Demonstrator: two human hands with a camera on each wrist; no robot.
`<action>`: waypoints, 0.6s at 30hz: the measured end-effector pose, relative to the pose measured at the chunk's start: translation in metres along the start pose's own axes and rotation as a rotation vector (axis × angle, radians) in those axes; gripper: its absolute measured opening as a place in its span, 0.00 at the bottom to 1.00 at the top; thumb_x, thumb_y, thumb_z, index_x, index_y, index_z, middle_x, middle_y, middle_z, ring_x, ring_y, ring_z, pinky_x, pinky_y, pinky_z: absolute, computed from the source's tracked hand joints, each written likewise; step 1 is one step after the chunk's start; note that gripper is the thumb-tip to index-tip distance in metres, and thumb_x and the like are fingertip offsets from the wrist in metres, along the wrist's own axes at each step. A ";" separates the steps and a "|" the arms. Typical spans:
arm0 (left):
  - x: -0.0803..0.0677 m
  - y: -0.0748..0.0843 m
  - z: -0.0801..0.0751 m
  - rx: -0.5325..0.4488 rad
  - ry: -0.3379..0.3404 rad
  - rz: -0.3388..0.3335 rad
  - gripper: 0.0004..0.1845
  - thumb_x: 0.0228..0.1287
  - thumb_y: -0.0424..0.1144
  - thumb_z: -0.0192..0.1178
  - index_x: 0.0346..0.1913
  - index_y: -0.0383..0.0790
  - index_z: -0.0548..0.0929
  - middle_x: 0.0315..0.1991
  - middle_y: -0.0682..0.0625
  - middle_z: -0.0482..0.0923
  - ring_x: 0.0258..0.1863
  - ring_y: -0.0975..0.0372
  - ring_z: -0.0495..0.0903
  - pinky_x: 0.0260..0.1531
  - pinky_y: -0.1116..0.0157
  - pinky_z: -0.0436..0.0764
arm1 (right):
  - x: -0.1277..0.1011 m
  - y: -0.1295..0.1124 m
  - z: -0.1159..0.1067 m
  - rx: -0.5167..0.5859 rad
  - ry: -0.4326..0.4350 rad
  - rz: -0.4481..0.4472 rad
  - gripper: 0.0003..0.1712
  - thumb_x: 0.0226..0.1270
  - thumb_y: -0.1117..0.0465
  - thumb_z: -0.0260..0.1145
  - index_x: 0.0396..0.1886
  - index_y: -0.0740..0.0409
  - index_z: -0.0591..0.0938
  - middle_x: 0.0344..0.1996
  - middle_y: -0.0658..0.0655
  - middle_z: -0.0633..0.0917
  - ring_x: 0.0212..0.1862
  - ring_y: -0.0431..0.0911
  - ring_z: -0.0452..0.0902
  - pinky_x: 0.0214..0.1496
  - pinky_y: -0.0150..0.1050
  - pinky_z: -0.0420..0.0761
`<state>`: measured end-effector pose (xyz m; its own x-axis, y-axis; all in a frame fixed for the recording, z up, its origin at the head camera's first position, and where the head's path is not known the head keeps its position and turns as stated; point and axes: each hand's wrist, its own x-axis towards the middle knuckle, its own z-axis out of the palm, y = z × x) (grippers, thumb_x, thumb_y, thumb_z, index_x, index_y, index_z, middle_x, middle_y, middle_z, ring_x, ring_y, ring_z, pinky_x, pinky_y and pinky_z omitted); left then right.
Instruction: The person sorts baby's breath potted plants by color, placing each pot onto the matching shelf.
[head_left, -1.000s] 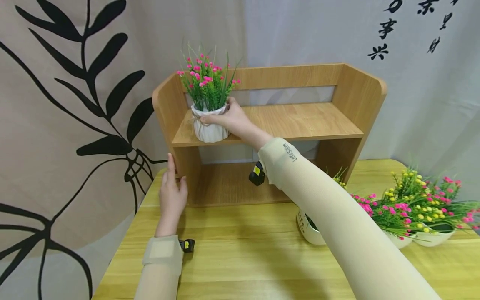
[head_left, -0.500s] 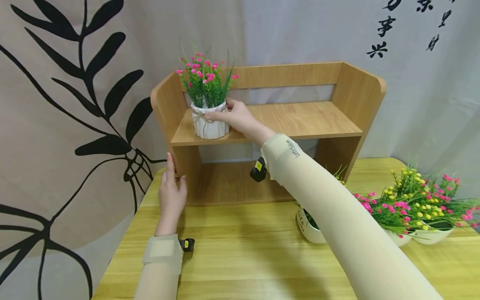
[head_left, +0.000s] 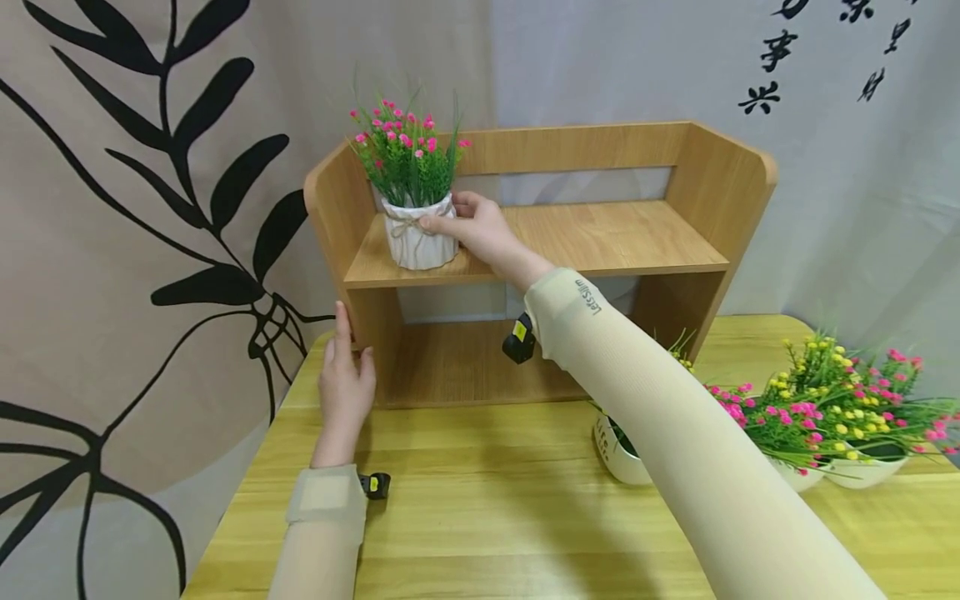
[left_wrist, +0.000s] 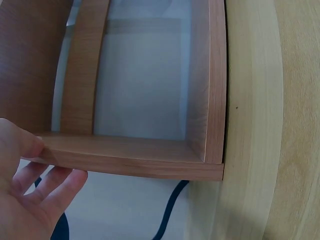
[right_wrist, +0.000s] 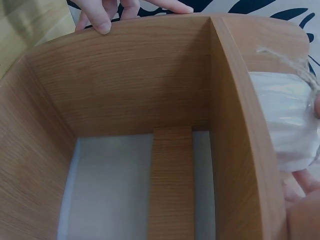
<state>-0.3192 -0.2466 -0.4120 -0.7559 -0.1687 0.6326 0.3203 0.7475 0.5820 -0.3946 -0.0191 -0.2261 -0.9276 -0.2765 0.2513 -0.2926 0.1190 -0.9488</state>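
Nearest, on the wooden table [head_left: 480, 517], the left hand [head_left: 345, 387] rests with relaxed, nearly straight fingers against the lower left side panel of the wooden desktop shelf [head_left: 705, 179], thumb on its front edge, steadying rather than gripping. Farther back, the right hand [head_left: 480, 233] curls around the white ribbed pot of pink artificial flowers [head_left: 418, 242], which stands upright at the left end of the upper board, close to its front edge and just beside the left wall. Judging from this, a careless withdrawal of the fingers could snag the twine bow or drag the light pot off the front lip; the tall sprigs make it likely to tip.
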 end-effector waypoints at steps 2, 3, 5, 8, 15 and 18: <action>0.000 0.000 0.000 -0.001 0.001 0.001 0.47 0.68 0.26 0.55 0.78 0.61 0.41 0.57 0.30 0.67 0.53 0.38 0.73 0.44 0.42 0.80 | 0.001 0.001 0.000 0.016 -0.006 -0.005 0.45 0.62 0.54 0.71 0.72 0.66 0.61 0.62 0.61 0.75 0.58 0.48 0.74 0.55 0.33 0.78; 0.000 0.000 0.000 -0.001 0.003 0.002 0.47 0.68 0.26 0.55 0.78 0.61 0.41 0.57 0.30 0.67 0.53 0.38 0.73 0.44 0.42 0.80 | 0.002 0.001 0.000 0.025 -0.010 -0.007 0.44 0.62 0.55 0.71 0.72 0.66 0.61 0.61 0.61 0.75 0.58 0.48 0.75 0.55 0.33 0.78; 0.000 0.000 0.000 -0.002 0.003 0.002 0.47 0.68 0.26 0.55 0.78 0.61 0.41 0.58 0.30 0.67 0.53 0.38 0.73 0.44 0.42 0.80 | 0.002 0.002 0.000 0.025 -0.013 -0.010 0.44 0.63 0.55 0.70 0.72 0.66 0.61 0.61 0.61 0.76 0.57 0.48 0.76 0.54 0.33 0.78; 0.000 0.001 0.000 -0.002 0.005 0.000 0.47 0.68 0.26 0.55 0.78 0.60 0.42 0.58 0.30 0.67 0.53 0.38 0.73 0.44 0.42 0.80 | 0.002 0.002 0.000 0.016 -0.020 -0.016 0.43 0.63 0.55 0.70 0.72 0.66 0.61 0.60 0.61 0.77 0.57 0.48 0.76 0.54 0.32 0.78; 0.000 0.002 0.000 0.001 -0.004 -0.017 0.47 0.68 0.26 0.55 0.78 0.60 0.41 0.60 0.30 0.66 0.54 0.38 0.72 0.48 0.41 0.78 | 0.002 0.002 -0.002 0.021 -0.071 -0.019 0.43 0.65 0.55 0.68 0.73 0.65 0.60 0.61 0.62 0.76 0.58 0.47 0.76 0.56 0.33 0.77; 0.000 0.002 0.000 0.000 -0.006 -0.014 0.47 0.68 0.26 0.55 0.78 0.60 0.40 0.60 0.30 0.66 0.54 0.38 0.72 0.48 0.40 0.77 | 0.001 0.002 -0.008 0.053 -0.120 0.010 0.43 0.67 0.56 0.66 0.75 0.64 0.57 0.65 0.62 0.73 0.61 0.47 0.73 0.60 0.35 0.75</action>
<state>-0.3184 -0.2447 -0.4110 -0.7637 -0.1753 0.6213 0.3097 0.7449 0.5909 -0.3983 -0.0119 -0.2263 -0.8950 -0.3881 0.2197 -0.2674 0.0728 -0.9608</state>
